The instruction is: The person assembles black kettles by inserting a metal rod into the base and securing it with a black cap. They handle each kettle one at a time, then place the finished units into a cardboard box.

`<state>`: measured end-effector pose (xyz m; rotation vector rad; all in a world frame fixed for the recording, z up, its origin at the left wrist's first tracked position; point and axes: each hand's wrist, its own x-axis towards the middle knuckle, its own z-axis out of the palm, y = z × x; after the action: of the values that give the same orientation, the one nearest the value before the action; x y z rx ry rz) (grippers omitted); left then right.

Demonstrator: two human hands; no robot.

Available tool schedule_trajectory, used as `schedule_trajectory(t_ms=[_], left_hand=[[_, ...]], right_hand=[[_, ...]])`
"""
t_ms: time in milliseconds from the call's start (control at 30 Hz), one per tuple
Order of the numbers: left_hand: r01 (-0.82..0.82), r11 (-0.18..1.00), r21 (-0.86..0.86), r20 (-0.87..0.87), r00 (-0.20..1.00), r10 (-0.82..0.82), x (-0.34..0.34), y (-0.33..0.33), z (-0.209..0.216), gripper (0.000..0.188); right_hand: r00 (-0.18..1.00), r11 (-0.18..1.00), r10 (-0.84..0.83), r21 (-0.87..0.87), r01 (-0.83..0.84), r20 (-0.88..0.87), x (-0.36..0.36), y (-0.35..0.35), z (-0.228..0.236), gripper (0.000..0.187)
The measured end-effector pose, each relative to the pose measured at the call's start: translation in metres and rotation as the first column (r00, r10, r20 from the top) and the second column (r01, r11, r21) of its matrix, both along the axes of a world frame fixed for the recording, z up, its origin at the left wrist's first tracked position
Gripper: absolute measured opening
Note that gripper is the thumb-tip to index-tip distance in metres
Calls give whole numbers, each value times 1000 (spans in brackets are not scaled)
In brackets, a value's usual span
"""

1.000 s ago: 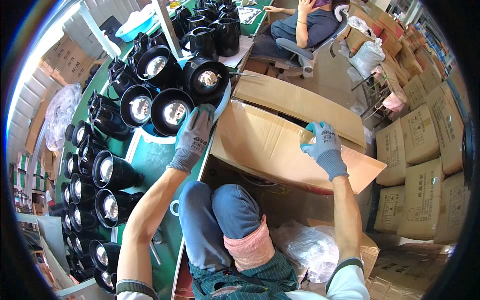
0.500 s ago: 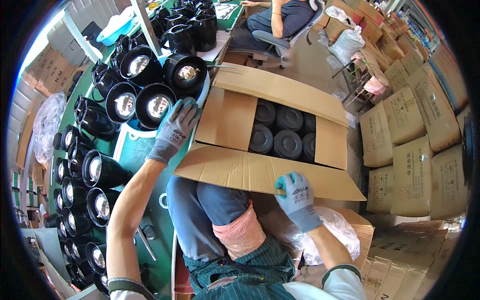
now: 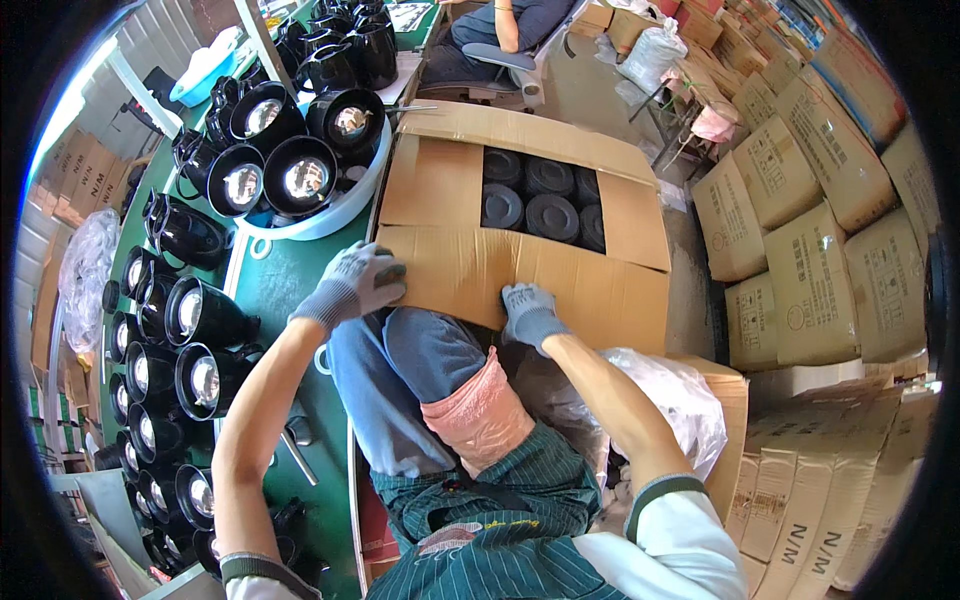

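Note:
An open cardboard box (image 3: 425,185) stands before me, with round, dark ridged pieces (image 3: 552,217) packed in rows inside it. Its two short side flaps are folded inward, and the long far flap (image 3: 520,128) leans outward. My left hand (image 3: 365,277), in a grey glove, has its fingers curled at the left end of the near flap (image 3: 590,285). Gloved the same way, my right hand (image 3: 530,312) grips the middle of that flap's lower edge, its thumb hidden.
Left of the box, a light-blue basin (image 3: 345,205) holds black jugs with shiny insides. More black jugs (image 3: 200,310) crowd the green table (image 3: 290,275). Stacked cartons (image 3: 815,265) line the right side. Clear plastic (image 3: 690,400) lies by my right arm. A seated person (image 3: 510,30) is beyond.
My left hand has come from the basin's rim to the near flap's left end. My right hand has shifted left along the flap, which now stands more raised. The whole view has shifted.

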<state>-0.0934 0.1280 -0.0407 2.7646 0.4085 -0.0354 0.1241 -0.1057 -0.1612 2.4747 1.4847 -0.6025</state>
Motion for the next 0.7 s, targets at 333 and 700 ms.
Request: schedule_trajectory(t_ms=[333, 700], left_hand=[[-4, 816, 578, -145, 983, 108, 51, 3, -131, 15], [-193, 971, -138, -111, 978, 179, 116, 16, -106, 51]], right_hand=[[998, 1000, 12, -21, -10, 68, 20, 4, -115, 68], [852, 969, -79, 161, 188, -517, 55, -10, -98, 51]])
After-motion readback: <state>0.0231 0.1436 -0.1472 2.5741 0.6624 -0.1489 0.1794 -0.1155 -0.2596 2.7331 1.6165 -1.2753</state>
